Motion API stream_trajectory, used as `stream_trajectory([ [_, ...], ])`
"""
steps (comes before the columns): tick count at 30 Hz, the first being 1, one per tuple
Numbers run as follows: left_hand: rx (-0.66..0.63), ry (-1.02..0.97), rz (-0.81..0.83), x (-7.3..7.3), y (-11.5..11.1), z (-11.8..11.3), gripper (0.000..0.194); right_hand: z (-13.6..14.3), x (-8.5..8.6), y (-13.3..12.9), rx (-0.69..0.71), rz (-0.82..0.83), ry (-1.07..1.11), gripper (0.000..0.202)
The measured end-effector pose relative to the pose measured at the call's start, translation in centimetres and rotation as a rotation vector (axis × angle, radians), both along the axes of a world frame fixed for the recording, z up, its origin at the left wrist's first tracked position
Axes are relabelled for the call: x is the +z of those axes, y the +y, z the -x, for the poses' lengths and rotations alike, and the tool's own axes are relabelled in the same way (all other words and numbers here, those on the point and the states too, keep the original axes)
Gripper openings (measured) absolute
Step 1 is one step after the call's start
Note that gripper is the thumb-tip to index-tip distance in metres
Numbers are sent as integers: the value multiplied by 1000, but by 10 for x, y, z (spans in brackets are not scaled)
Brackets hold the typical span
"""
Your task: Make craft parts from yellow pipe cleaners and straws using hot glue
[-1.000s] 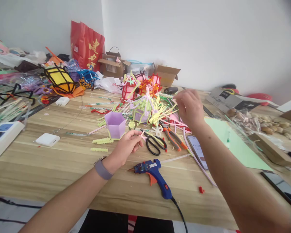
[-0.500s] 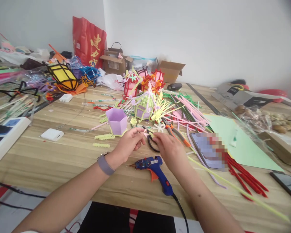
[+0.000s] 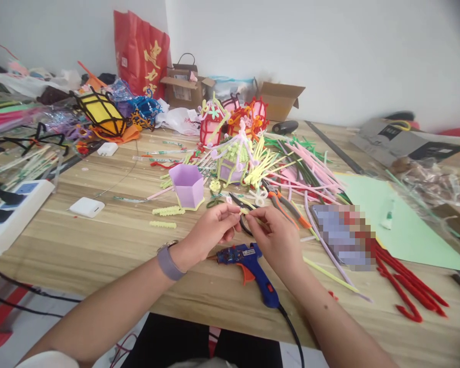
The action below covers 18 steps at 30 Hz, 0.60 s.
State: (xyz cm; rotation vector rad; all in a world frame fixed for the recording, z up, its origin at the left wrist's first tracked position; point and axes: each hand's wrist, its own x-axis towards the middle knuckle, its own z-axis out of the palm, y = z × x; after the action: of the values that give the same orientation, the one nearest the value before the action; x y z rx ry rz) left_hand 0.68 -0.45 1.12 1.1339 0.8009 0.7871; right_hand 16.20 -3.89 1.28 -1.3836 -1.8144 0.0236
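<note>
Both hands meet near the middle of the table. My left hand (image 3: 214, 230) and my right hand (image 3: 274, 237) pinch a small pale yellow-green piece (image 3: 244, 210) between their fingertips. Just behind the fingers lie black-handled scissors (image 3: 238, 201). A blue glue gun (image 3: 253, 266) with an orange trigger rests below the hands. To the left stands a purple hexagonal cup (image 3: 187, 186) with a yellow-green rim at its base, beside short twisted yellow-green strips (image 3: 163, 225). A lantern with a purple body (image 3: 232, 168) stands behind the hands.
Pliers (image 3: 285, 204), a blurred-out phone (image 3: 341, 237), red stems (image 3: 410, 281) and a green sheet (image 3: 406, 225) lie to the right. Pink stems (image 3: 314, 166) spread behind. A power strip (image 3: 19, 217) and white charger (image 3: 87, 207) are at left; boxes (image 3: 278, 102) stand behind.
The camera view has shifted, and the items sit differently in the picture. The long yellow-green stem that reached the lower right now appears much shorter. Both hands stay together, fingertips slightly closer.
</note>
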Motion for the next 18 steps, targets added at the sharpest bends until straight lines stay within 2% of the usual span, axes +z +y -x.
stream_trajectory([
  [11, -2, 2, -4, 0, -1, 2, 26, 1, -1, 1, -48, 1, 0, 16],
  [18, 4, 28, -21, 1, -1, 1, 21, 1, -2, 0, -37, 37, 31, 15],
])
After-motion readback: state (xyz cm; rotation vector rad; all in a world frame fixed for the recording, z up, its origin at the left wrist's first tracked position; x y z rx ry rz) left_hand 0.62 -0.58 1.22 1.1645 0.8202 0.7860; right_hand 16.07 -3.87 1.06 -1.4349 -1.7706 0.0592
